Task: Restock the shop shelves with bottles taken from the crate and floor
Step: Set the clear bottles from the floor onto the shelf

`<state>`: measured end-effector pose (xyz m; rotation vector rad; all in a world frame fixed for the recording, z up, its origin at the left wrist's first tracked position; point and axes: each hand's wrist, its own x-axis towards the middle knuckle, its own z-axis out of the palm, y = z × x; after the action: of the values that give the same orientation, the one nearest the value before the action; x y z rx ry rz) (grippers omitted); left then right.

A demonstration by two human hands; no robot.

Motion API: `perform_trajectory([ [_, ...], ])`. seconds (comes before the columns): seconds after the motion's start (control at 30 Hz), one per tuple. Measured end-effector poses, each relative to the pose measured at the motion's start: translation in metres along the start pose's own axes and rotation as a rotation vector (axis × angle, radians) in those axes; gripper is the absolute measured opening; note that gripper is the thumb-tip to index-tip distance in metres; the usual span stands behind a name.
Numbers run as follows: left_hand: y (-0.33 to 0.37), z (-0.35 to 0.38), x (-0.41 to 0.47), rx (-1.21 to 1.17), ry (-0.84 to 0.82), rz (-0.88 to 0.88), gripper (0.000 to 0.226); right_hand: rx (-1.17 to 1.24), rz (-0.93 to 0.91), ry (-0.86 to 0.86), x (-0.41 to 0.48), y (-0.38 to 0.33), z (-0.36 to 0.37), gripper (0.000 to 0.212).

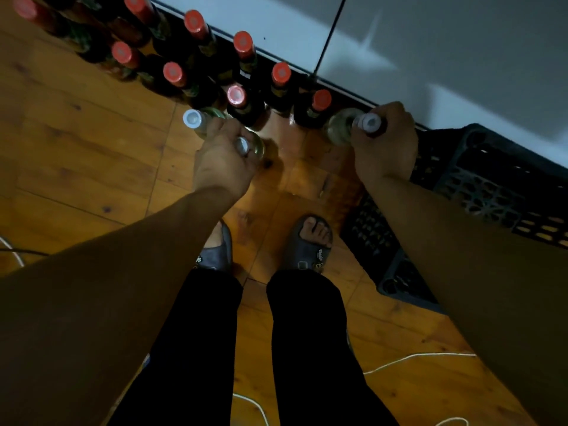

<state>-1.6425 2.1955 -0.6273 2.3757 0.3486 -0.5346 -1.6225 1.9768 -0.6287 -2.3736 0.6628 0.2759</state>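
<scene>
I look straight down at a wooden floor. My left hand [222,155] grips the necks of two clear white-capped bottles [196,119], one cap poking out past my fingers and one between them. My right hand [384,142] is closed around two more bottle necks: a white-capped one [370,122] and a clear glass one [341,126] beside it. Several dark red-capped bottles [281,73] stand in rows on the floor just beyond both hands. A black plastic crate [479,186] sits at the right, partly under my right forearm.
A pale wall or cabinet front [430,41] runs diagonally behind the bottles. My feet in grey slippers [310,244] stand below the hands. A thin white cord [412,359] trails across the floor at lower right and left.
</scene>
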Motion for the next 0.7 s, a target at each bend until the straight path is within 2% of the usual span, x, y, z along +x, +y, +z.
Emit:
perform_trajectory([
  [0.3, 0.071, -0.085, -0.053, -0.016, -0.041, 0.096, 0.016, 0.009, -0.051, -0.074, -0.073, -0.073, -0.088, 0.018],
  [0.5, 0.139, -0.174, -0.097, 0.002, -0.047, 0.222, 0.015, 0.029, -0.102, -0.05, -0.127, -0.148, -0.165, 0.017],
  [0.7, 0.204, -0.272, -0.14, 0.057, -0.033, 0.35, 0.011, 0.119, -0.157, 0.059, -0.175, -0.227, -0.246, 0.016],
])
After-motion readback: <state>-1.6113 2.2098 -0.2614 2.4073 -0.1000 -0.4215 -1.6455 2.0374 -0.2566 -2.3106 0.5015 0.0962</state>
